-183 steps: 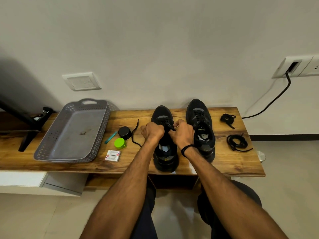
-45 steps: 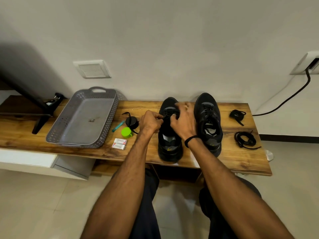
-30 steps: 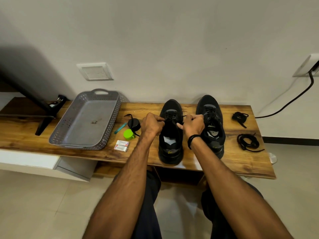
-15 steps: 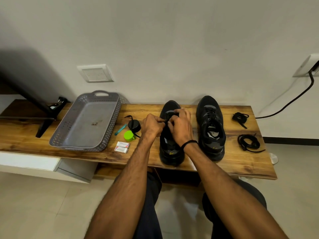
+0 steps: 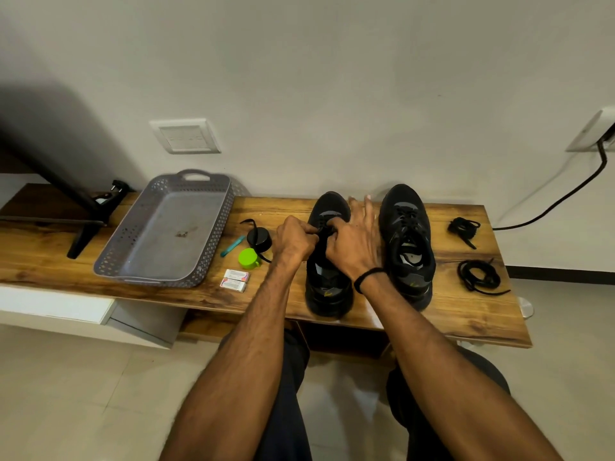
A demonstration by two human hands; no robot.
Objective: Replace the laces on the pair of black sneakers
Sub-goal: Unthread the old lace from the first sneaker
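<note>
Hands (image 5: 296,239) closer, perhaps on lace (image 5: 247,221); two sneakers (image 5: 406,212)

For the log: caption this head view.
Left hand and right hand pinch the lace of one black sneaker on a wooden bench.

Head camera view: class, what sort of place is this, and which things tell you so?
Probably a room in a home: a low wooden bench against a plain wall carrying a switch plate and a socket with a black cable plugged in, with a tiled floor below.
</note>
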